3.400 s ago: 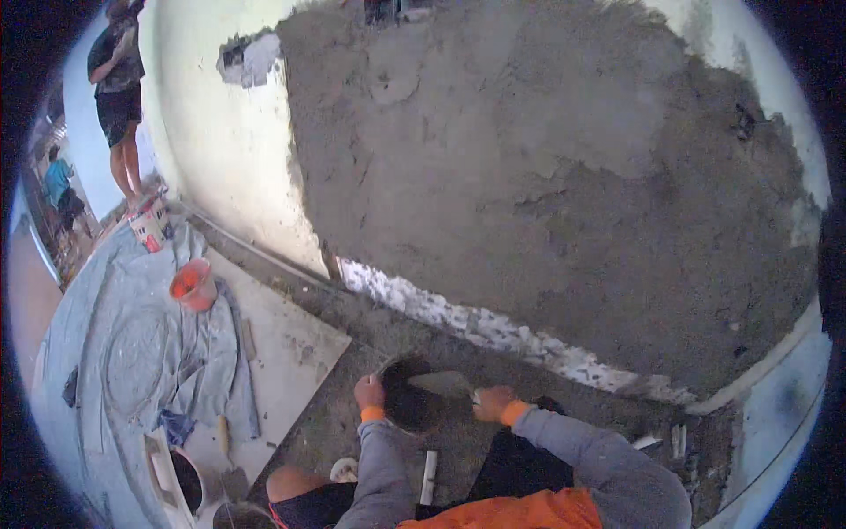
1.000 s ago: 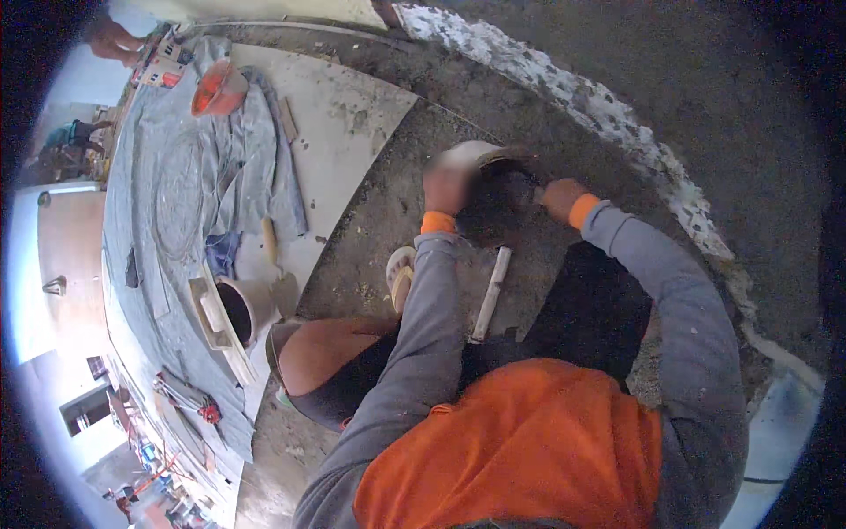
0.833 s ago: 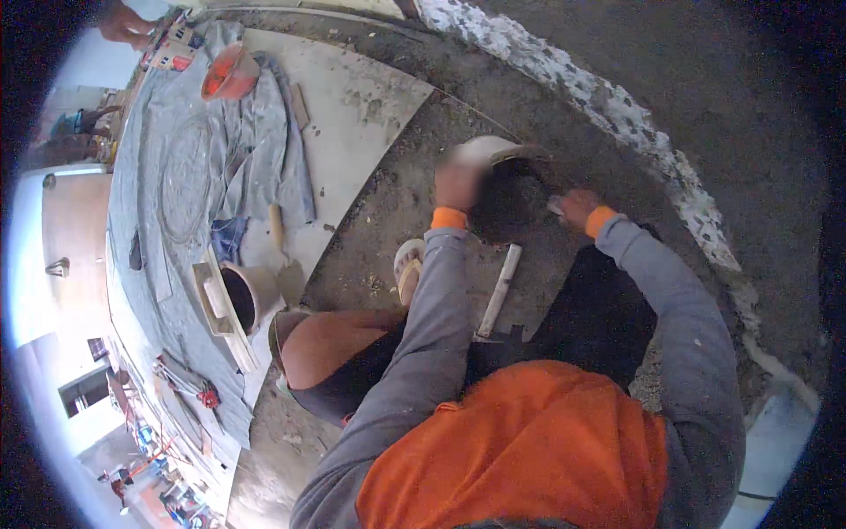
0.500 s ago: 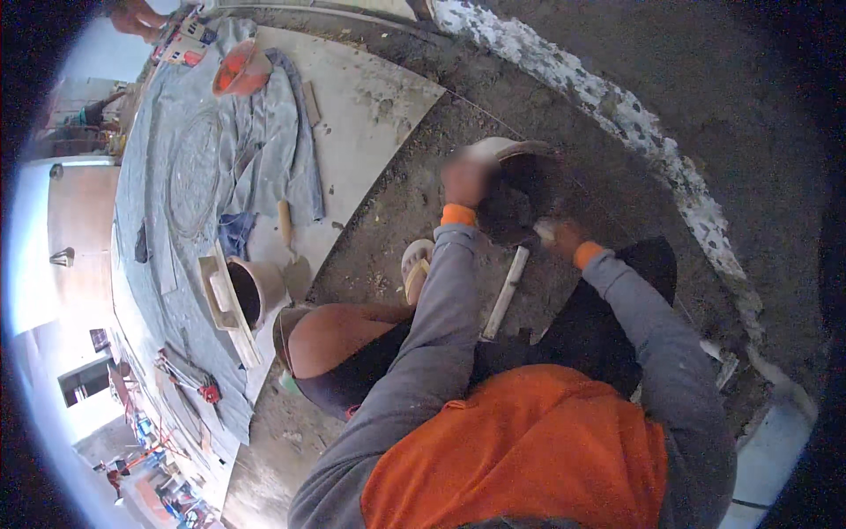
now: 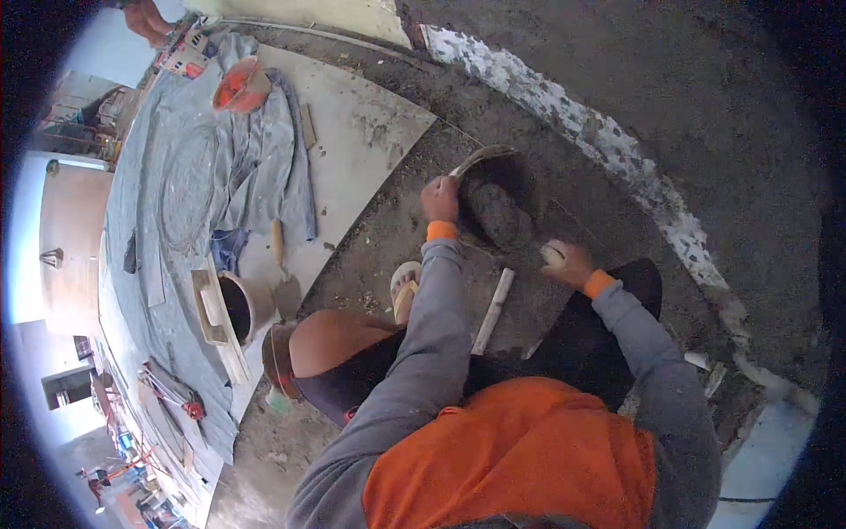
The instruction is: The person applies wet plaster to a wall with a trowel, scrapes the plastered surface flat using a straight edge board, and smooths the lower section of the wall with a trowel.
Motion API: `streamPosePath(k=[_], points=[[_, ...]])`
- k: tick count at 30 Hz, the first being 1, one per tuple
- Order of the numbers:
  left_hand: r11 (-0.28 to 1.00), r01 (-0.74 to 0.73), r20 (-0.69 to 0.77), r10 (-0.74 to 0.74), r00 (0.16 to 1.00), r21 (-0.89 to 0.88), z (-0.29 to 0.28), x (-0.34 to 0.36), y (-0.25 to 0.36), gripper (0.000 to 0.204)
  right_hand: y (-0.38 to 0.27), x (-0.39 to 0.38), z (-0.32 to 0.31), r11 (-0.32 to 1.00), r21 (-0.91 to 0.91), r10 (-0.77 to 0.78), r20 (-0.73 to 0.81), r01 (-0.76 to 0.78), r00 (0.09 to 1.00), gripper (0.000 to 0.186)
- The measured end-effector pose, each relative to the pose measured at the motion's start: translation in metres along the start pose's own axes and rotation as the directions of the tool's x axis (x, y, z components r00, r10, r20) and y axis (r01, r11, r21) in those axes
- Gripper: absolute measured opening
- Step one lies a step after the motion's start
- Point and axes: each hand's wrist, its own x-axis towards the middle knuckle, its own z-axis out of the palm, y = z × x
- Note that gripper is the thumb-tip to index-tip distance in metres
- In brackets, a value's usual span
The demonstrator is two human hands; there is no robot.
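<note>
My left hand [image 5: 441, 201] is closed round the pale rim of a dark bucket [image 5: 484, 157], which is tilted so that its mouth faces me. Grey wet mortar [image 5: 499, 213] lies inside. To the right of the bucket, my right hand [image 5: 573, 264] is wrapped round the pale, rounded handle [image 5: 553, 255] of a tool; its working end is lost against the dark ground. Just below the bucket, a light straight strip [image 5: 493, 310] lies on the ground between my hands and my lap.
A second bucket [image 5: 261, 305] stands left of my knee, with a pale float [image 5: 217, 310] across it. Nearby lies a wooden-handled trowel [image 5: 278, 243]. A grey tarp [image 5: 181, 189] and an orange-red bowl [image 5: 241, 85] are farther left. A white-patched wall base [image 5: 564, 106] curves along the right.
The bucket has tipped further toward me, showing more mortar. My left hand has shifted slightly left and down with its rim. My right hand has moved down, away from the bucket's mouth.
</note>
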Motion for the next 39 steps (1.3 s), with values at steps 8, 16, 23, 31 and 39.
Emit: streamPosePath(k=[8,16,23,31,39], points=[[0.876,0.054,0.012,-0.068,0.998,0.480,0.009,0.006,-0.018,0.014,0.008,0.008,-0.037,0.848,-0.503,-0.064,0.216,0.167,0.974,0.029],[0.990,0.141,-0.069,-0.140,0.988,0.006,0.032,0.022,-0.026,0.015,-0.088,-0.063,-0.156,0.854,-0.457,-0.230,0.097,0.248,0.968,0.037],[0.996,0.084,-0.116,-0.084,0.990,-0.010,0.044,0.035,-0.029,0.031,-0.191,-0.149,-0.309,0.892,-0.395,-0.227,0.028,0.220,0.973,0.020],[0.979,0.202,-0.073,-0.204,0.976,-0.023,0.035,0.031,-0.011,0.034,-0.224,-0.184,-0.437,0.646,-0.718,-0.336,-0.572,-0.258,0.749,0.021],[0.986,0.116,-0.113,-0.102,0.988,0.123,0.044,0.036,-0.009,0.030,-0.173,-0.198,-0.391,0.975,-0.113,0.075,-0.639,-0.191,0.765,0.015]])
